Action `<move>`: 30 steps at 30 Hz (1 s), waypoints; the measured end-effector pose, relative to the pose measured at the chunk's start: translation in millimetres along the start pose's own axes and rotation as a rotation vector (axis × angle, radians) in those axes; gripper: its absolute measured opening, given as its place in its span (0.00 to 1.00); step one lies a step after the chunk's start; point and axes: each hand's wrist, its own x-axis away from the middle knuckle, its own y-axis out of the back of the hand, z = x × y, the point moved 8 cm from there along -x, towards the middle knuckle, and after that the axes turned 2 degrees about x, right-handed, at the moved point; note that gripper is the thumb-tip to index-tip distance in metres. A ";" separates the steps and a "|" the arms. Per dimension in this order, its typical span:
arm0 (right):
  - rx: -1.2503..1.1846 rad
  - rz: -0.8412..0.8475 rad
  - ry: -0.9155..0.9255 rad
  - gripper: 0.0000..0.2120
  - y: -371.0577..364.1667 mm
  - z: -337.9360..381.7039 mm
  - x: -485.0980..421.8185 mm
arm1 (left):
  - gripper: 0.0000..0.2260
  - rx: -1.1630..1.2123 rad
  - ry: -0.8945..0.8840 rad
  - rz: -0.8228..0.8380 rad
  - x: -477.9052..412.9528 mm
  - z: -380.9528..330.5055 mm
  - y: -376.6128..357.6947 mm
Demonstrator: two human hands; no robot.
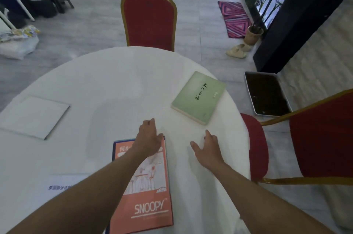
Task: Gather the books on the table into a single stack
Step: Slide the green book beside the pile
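An orange Snoopy book [149, 195] lies flat at the near middle of the round white table [114, 80]. My left hand [149, 137] hovers over its far edge, fingers apart, holding nothing. A green book [198, 98] lies at the right, close to the table's edge. My right hand [209, 147] is open, palm down, a little short of it. At the far left rests a white book [34, 117]. A white sheet or book with blue print [63, 184] peeks out at the near left, partly hidden by my left forearm.
A red chair with a gold frame [150, 19] stands behind the table, and another red chair [315, 138] at the right. On the floor to the right are a dark tray [267, 94], a potted plant [254, 34] and a patterned mat [235, 17].
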 end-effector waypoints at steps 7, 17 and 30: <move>-0.058 -0.090 0.029 0.25 38.1 6.6 -68.1 | 0.24 0.020 0.042 0.047 -75.4 -39.2 -23.3; -0.071 -0.152 0.051 0.25 37.4 7.5 -106.7 | 0.15 0.080 0.076 -0.035 -116.7 -57.7 -32.4; 0.058 -0.031 0.046 0.22 45.4 -23.8 -57.9 | 0.20 -0.063 0.058 0.105 -47.6 -64.2 -56.1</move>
